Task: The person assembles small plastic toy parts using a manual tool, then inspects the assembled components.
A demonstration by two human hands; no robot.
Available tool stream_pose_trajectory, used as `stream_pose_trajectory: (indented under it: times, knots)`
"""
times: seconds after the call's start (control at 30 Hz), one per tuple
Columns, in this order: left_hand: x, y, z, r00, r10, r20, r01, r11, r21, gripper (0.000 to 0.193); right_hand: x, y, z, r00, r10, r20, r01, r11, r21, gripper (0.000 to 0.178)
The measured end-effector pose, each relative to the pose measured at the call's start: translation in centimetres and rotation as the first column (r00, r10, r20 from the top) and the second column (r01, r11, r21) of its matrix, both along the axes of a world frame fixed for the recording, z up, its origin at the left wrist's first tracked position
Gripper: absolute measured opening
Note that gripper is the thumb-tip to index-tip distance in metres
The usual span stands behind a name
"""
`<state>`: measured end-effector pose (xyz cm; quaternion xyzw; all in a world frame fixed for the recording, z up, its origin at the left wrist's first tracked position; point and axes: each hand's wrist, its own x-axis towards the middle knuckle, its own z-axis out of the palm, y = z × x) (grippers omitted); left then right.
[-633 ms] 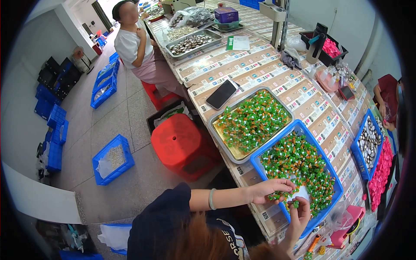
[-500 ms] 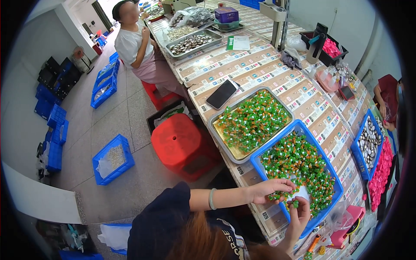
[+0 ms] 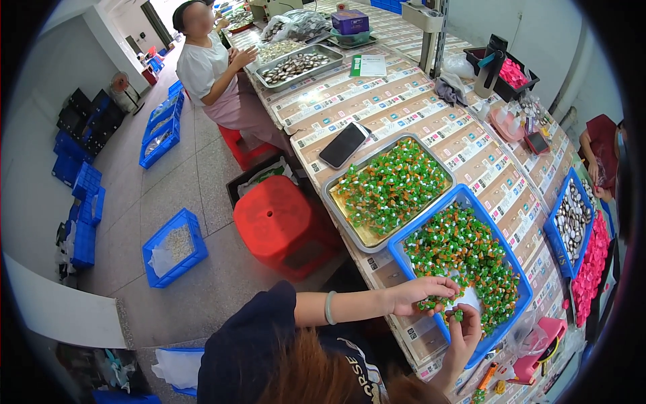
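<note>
**Green piece (image 3: 459, 315) pinched over blue bin (image 3: 498, 340)**

A phone (image 3: 343, 145) lies left of a tray (image 3: 365, 237) on the table (image 3: 390, 111). Next, the left hand (image 3: 420, 296) has its grip curled around several bits (image 3: 429, 305); the count cannot be told. At right, the right hand (image 3: 467, 331) has its grip nearly closed, thumb and finger on 1 green piece, just beside the left. The piece looks light, stiff and slick, best taken by its sides with the fingertips.

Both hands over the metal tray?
No, the left hand and right hand are at the blue bin, next to the metal tray.
</note>
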<state>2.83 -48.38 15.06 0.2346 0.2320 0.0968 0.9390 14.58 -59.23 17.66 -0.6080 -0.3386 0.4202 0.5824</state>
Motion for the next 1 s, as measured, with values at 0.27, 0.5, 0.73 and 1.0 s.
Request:
stream_pose_trajectory:
  times: [0.27,0.5,0.73,1.0]
  knots:
    - [-0.5,0.4,-0.5,1.000,0.028,0.003,-0.028,0.999,0.023,0.014,-0.4,0.7,-0.2,1.000,0.012,-0.005,-0.012,1.000,-0.001,0.018]
    - [5.2,2.4,-2.0,0.999,-0.020,0.040,0.022,0.999,-0.036,0.012,4.6,2.0,-1.4,1.000,-0.017,0.017,0.017,1.000,-0.001,0.017]
    - [24.9,7.9,-2.7,0.996,0.074,0.058,-0.068,0.993,-0.099,0.014,25.9,7.6,-2.6,0.999,0.017,0.034,-0.018,0.999,0.026,0.019]
    - [42.8,2.8,-3.1,0.997,0.045,-0.056,-0.026,0.953,0.300,0.019,43.7,3.6,-2.8,0.858,-0.046,0.511,0.045,0.999,0.013,0.022]
